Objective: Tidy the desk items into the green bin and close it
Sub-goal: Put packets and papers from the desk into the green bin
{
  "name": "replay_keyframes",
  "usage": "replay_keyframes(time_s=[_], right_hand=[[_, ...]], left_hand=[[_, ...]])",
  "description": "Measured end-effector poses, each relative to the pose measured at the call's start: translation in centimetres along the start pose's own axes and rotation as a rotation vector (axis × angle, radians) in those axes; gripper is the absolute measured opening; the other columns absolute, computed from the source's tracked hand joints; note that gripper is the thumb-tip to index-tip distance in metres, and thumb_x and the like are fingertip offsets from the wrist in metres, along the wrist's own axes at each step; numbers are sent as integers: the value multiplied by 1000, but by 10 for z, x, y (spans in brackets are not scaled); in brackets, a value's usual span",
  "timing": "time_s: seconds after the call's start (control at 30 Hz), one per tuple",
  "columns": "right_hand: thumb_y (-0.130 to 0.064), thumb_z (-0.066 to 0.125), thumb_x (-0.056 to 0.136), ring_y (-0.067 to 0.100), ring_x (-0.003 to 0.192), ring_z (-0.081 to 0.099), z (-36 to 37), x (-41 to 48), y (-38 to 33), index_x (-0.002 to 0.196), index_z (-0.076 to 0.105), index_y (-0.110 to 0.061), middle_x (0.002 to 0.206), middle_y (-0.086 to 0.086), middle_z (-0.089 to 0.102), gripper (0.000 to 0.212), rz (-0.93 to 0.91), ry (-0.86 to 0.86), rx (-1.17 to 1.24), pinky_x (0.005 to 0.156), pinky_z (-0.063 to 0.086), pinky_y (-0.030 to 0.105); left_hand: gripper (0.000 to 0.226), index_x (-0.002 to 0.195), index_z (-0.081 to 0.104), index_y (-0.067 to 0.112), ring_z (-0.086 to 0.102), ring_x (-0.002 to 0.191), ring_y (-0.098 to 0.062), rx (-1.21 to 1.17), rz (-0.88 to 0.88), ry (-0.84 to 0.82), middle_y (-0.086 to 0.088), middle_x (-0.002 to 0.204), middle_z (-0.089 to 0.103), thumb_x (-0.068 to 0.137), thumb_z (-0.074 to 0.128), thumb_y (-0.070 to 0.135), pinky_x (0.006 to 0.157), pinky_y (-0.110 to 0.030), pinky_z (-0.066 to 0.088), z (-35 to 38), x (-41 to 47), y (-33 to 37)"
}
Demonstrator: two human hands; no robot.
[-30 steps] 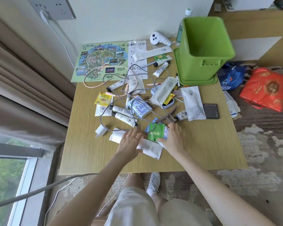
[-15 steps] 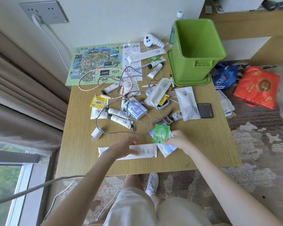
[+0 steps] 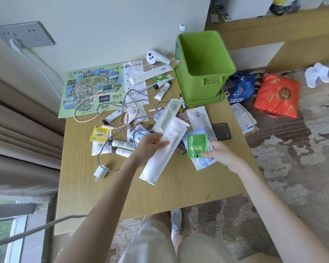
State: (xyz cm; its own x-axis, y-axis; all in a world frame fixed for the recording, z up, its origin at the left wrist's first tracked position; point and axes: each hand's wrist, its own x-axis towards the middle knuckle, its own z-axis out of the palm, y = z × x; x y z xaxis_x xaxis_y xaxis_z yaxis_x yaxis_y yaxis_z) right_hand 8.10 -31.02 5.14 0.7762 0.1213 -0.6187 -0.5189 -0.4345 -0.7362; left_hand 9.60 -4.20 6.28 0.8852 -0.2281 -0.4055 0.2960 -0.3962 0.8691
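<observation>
The green bin [image 3: 205, 71] stands open and empty at the desk's far right corner, resting on its green lid [image 3: 215, 99]. My left hand [image 3: 150, 147] grips a long white packet [image 3: 163, 150], lifted and tilted above the desk. My right hand [image 3: 220, 152] pinches a small green sachet [image 3: 197, 142] together with pale blue packets [image 3: 202, 162], raised near the desk's right side. Beyond my hands lie white tubes [image 3: 120, 144], tangled grey cables [image 3: 125, 112], a white charger plug [image 3: 101, 172], a yellow tea sachet [image 3: 100, 133] and more white packets [image 3: 198, 118].
A colourful map sheet [image 3: 91, 88] and receipts lie at the far left, a white handheld device [image 3: 157, 57] near the wall, a black card case [image 3: 221, 131] at the right edge. On the floor to the right are a blue bag [image 3: 240, 88] and a red bag [image 3: 278, 95].
Both hands have lifted off the desk: the left raised the long white packet and turned it upright, the right brought the green sachet and blue packets up and rightward.
</observation>
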Motion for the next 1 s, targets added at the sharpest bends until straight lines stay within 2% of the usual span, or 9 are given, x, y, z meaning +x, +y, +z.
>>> replay_keyframes(time_s=[0.13,0.23,0.37,0.47,0.53,0.6,0.7,0.83,1.0], right_hand=[[4,56,91,4,91,62,-22,4,0,114,60,-12,107,-1,66,28,-16,197,109,65,46,19],[7,55,89,8,87,63,-44,6,6,103,61,-14,99,-1,66,26,-13,314,89,60,46,17],[2,58,86,30,87,63,-77,22,15,91,62,-10,92,12,67,13,33,425,-38,67,42,32],[1,59,83,43,86,60,-99,37,25,97,56,11,95,31,61,18,102,428,-81,65,34,31],[4,59,80,31,62,46,-110,45,22,79,48,11,71,21,45,13,109,400,-110,60,26,29],[5,59,79,17,62,31,-119,56,19,70,36,-8,68,6,30,27,75,343,-140,57,19,29],[4,59,81,15,61,37,-128,71,18,74,40,-12,69,6,36,25,60,255,-169,55,25,27],[1,57,84,14,56,28,-132,90,26,71,33,-15,65,1,29,32,33,178,-182,54,20,29],[-4,54,88,16,61,32,-129,106,34,75,36,-14,71,4,35,24,-21,147,-197,51,21,27]], left_hand=[[46,58,33,18,28,53,-11,-155,0,221,8,55,31,88,68,17,49,-23,21,33,43,29],[37,60,44,22,41,54,-6,-173,-39,273,11,57,45,90,66,20,48,-20,29,61,75,45],[19,85,57,9,56,73,-18,-137,-108,313,-3,80,60,93,62,25,61,-31,45,97,112,59],[21,81,51,11,54,76,-23,-162,-198,362,-2,75,55,94,59,25,62,-32,43,119,128,58],[25,77,52,8,57,76,-27,-97,-253,398,-4,72,55,94,57,26,62,-31,41,130,135,55],[28,86,60,2,61,84,-33,-21,-335,439,-13,90,61,94,56,29,66,-32,42,140,142,51],[28,95,63,6,57,102,-32,91,-455,501,-12,109,60,92,55,33,76,-37,46,152,148,47],[21,94,64,8,62,90,-29,19,-524,500,-7,89,66,89,59,28,68,-31,43,163,155,53],[27,61,50,18,50,59,-22,24,-547,633,4,58,51,83,61,28,51,-23,28,170,154,67]])
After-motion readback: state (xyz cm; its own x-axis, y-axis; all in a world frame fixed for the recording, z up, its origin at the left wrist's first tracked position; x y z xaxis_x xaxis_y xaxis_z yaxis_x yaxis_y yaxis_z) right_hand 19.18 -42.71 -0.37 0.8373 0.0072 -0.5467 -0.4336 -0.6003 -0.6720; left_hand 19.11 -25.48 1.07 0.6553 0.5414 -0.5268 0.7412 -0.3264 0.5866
